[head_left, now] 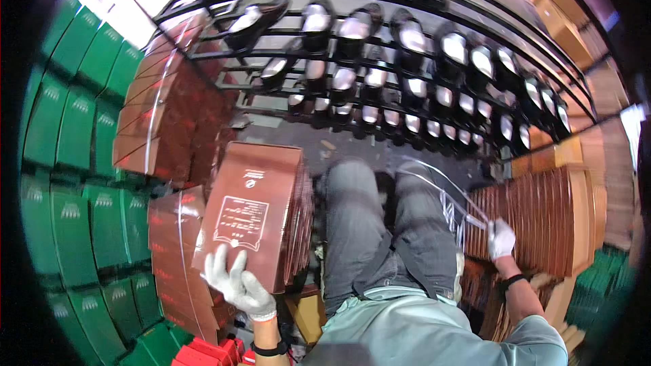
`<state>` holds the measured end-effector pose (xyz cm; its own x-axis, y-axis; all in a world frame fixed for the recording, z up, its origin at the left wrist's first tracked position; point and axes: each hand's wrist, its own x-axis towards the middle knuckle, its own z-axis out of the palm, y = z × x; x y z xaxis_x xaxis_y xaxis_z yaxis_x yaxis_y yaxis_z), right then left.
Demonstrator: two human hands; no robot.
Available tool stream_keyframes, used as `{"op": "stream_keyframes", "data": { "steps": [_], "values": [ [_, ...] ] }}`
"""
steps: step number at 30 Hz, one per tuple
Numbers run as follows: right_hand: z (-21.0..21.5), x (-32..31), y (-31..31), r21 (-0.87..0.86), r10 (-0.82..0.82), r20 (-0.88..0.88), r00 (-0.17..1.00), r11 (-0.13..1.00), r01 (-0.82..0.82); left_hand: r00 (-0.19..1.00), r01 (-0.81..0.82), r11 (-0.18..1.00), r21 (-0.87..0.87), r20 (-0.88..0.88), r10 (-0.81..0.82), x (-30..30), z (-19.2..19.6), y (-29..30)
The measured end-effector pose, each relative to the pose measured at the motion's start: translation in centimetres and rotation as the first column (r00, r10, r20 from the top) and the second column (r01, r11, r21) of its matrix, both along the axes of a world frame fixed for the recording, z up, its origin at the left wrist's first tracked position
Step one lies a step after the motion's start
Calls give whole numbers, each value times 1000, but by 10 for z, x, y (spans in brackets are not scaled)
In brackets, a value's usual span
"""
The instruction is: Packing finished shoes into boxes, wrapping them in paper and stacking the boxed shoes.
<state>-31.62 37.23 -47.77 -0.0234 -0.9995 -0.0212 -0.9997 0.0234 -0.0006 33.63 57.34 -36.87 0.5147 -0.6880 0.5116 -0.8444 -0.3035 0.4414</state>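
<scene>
My left hand (237, 286), in a white glove, rests with its fingers spread against the front face of a brown printed shoe box stack (268, 169), which looks like flattened boxes leaning together left of my legs. My right hand (501, 238), also gloved, is closed on a white plastic strap (441, 179). The strap curves from that hand back toward my right knee, with more loops beside the thigh. Close to my right hand stands a thick stack of brown flattened cardboard (525, 220). My knees (352, 190) are between the two stacks.
Ahead, a black metal rack (271, 35) carries rows of black shoes (413, 41). Green boxes (74, 210) are piled along the left. Strapped brown bundles (180, 257) stand beside them. Red boxes (203, 352) lie low at the left, and tan cartons (556, 20) rise at the right.
</scene>
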Motion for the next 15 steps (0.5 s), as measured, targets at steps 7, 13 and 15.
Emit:
{"op": "stream_keyframes", "data": {
  "steps": [7, 13, 15],
  "values": [
    [-171, -171, 360, 902, 35, -232, 972, 381, 201, -46, -695, 718, 29, -999, -4, -34, -14, 28],
    [-263, -212, 489, 982, 25, -190, 981, 25, 189, -113, -585, 807, -84, -976, -184, -53, 48, 2],
    [-266, -210, 501, 989, 42, -99, 994, 118, 94, -101, -523, 824, -218, -944, -314, -31, 71, 3]
  ]
}}
